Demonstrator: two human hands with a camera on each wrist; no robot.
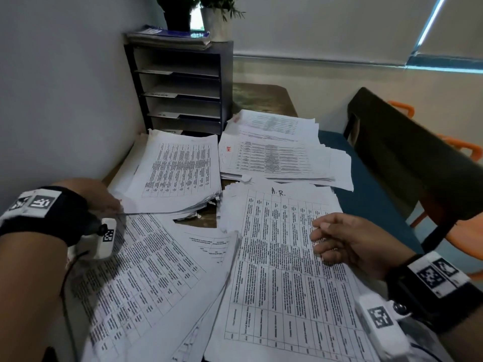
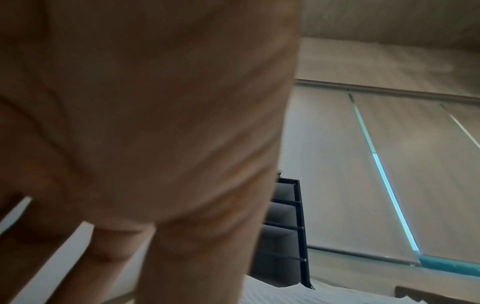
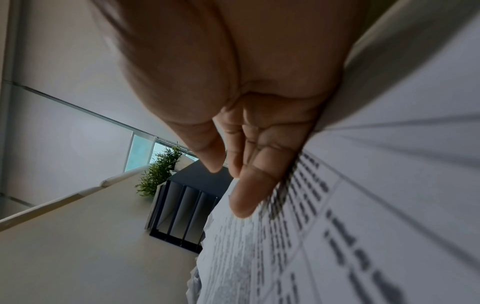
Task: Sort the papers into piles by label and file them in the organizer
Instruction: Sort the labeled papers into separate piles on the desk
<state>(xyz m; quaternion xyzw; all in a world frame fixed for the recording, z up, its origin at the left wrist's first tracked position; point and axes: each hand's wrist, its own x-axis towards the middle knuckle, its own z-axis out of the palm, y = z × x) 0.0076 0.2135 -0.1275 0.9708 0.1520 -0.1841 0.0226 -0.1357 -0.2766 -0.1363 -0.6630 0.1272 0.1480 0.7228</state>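
Several heaps of printed papers (image 1: 180, 168) cover the table (image 1: 261, 97), with the dark organizer (image 1: 183, 87) at the far left against the wall; only the head view shows this spread. Left hand (image 1: 104, 197) pinches a sheet's edge; right hand (image 1: 350, 241) rests loose-fingered on the near sheet marked H.R. (image 1: 282, 257); the right wrist view adds a plant (image 3: 158, 172) atop the organizer.

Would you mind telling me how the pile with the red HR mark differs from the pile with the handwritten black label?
The red-marked pile lies farther back, near the organizer; the black-labelled pile lies nearer. No hand touches the red-marked pile; the right hand rests on the black-labelled pile. Both are white sheets printed with tables.
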